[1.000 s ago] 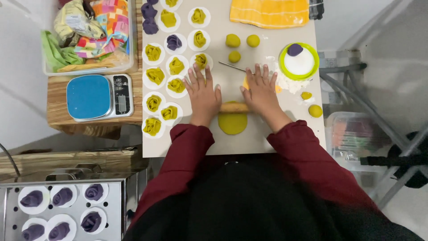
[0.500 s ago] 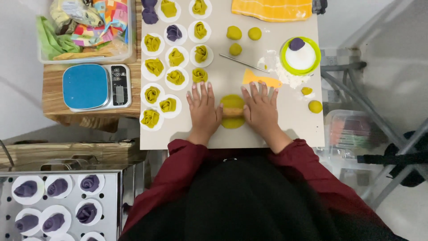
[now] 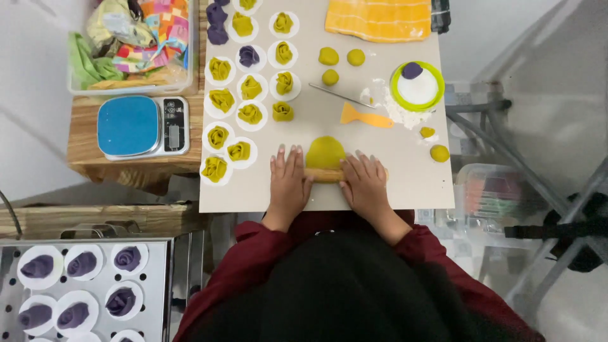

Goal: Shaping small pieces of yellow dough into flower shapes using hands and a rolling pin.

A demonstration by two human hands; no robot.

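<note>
The yellow dough disc [image 3: 325, 152] lies on the bench [image 3: 405, 183] near its front edge, with the wooden rolling pin [image 3: 326, 175] now drawn back to the disc's near rim, where half a second ago it sat over the middle. So the dough looks rolled flatter and wider. The left hand [image 3: 289, 177] and right hand [image 3: 365, 182] press flat and open on the pin's ends, gripping nothing, beside rows of folded yellow dough rosettes [image 3: 239, 151].

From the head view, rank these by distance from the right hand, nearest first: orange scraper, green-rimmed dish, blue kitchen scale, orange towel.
Measured from the right hand, which lies on the rolling pin:
1. Orange scraper, just beyond the hand.
2. Green-rimmed dish, farther back, to the right.
3. Orange towel, at the board's far edge.
4. Blue kitchen scale, off the board, far left.
</note>
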